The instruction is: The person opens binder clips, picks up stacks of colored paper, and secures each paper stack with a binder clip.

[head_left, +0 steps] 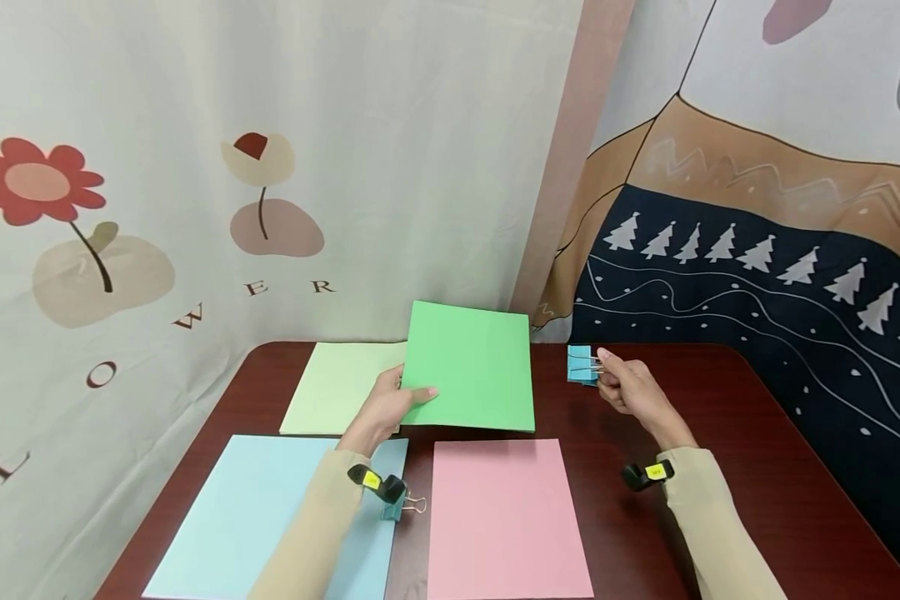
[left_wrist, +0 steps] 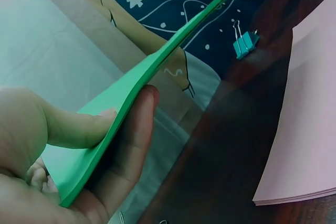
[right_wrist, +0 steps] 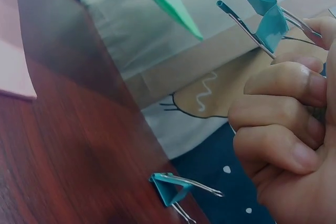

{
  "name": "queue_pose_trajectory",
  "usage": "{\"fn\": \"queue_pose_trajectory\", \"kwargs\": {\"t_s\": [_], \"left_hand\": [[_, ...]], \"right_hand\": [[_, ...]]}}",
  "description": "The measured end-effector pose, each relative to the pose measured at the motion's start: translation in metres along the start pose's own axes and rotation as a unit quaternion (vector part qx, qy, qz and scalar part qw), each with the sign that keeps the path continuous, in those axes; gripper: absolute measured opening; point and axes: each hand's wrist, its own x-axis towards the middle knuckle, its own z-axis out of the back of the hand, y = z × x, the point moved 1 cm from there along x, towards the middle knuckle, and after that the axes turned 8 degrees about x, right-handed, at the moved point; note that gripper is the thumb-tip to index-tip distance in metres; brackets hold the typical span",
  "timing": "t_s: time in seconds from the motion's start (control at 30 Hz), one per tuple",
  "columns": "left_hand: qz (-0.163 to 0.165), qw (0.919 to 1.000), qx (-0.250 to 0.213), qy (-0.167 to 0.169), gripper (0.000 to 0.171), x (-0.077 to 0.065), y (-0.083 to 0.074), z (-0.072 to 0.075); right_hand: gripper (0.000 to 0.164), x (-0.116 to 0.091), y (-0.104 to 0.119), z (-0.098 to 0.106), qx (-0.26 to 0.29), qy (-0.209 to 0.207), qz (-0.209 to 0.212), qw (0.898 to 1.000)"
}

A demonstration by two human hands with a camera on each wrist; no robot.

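Note:
My left hand (head_left: 386, 408) grips a stack of green paper (head_left: 471, 367) by its left edge, thumb on the front face and fingers behind. The stack is raised and tilted above the back of the table, and in the left wrist view it shows edge-on. To the right of it, my right hand (head_left: 637, 392) pinches a teal binder clip (right_wrist: 270, 19) by its wire handles. That clip's mouth is spread and faces the green stack, apart from it. A second teal binder clip (right_wrist: 170, 188) rests on the table below my right hand.
A pale green paper stack (head_left: 337, 387) lies at the back left. Blue paper (head_left: 217, 508) with a teal binder clip (head_left: 392, 507) on its right edge lies at front left, partly under my left forearm. Pink paper (head_left: 506, 517) lies front centre on the dark red table (head_left: 780, 500). Printed curtains (head_left: 420, 167) hang behind.

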Motion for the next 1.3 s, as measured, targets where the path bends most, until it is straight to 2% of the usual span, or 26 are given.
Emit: {"fn": "queue_pose_trajectory", "kwargs": {"t_s": [0.43, 0.67, 0.97, 1.3], "left_hand": [[-0.016, 0.9992, -0.036, 0.008, 0.045, -0.017, 0.004, 0.001], [-0.019, 0.9988, -0.043, 0.014, 0.049, -0.018, 0.007, -0.001], [-0.028, 0.9984, -0.047, 0.017, 0.05, -0.022, 0.006, -0.004], [-0.023, 0.9985, -0.048, 0.016, 0.047, -0.022, 0.006, -0.008]], "right_hand": [[0.062, 0.002, -0.002, -0.015, 0.012, 0.012, 0.008, 1.0], [0.061, 0.001, -0.005, -0.019, 0.018, 0.003, -0.009, 1.0], [0.06, 0.0, -0.007, -0.024, 0.011, 0.011, -0.009, 1.0], [0.065, 0.003, -0.01, -0.031, 0.008, 0.024, -0.019, 0.999]]}}
